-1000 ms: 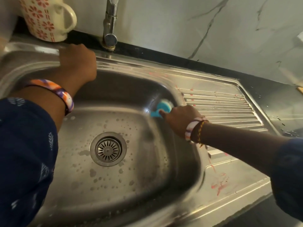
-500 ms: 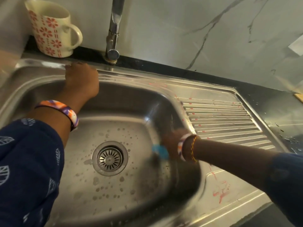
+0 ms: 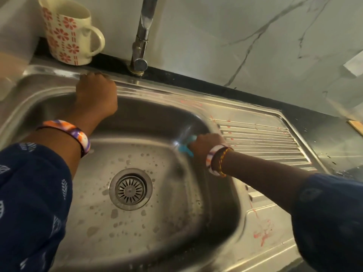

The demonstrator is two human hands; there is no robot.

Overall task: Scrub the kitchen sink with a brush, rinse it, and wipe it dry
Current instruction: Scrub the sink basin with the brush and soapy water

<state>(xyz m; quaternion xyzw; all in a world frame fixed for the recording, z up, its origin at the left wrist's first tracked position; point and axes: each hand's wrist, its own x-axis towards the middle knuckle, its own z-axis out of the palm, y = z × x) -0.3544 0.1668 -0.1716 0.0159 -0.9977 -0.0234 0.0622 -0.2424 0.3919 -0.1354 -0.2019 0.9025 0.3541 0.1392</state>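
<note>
A stainless steel sink [image 3: 59, 99] fills the view, its basin floor spotted with water drops around the round drain [image 3: 131, 189]. My right hand [image 3: 206, 143] grips a small blue brush [image 3: 185, 149] and presses it against the basin's right wall near the far corner; most of the brush is hidden by my fingers. My left hand [image 3: 96, 93] holds the sink's back rim, fingers curled over the edge, left of the tap.
A chrome tap [image 3: 142, 36] rises behind the sink. A cream mug with red flowers [image 3: 68, 32] stands at the back left. The ribbed drainboard [image 3: 261, 146] on the right carries red smears [image 3: 263, 234]. A marble wall lies behind.
My right hand swept the brush down the right wall toward the basin floor, then back up to the far right corner. My left hand stayed on the back rim.
</note>
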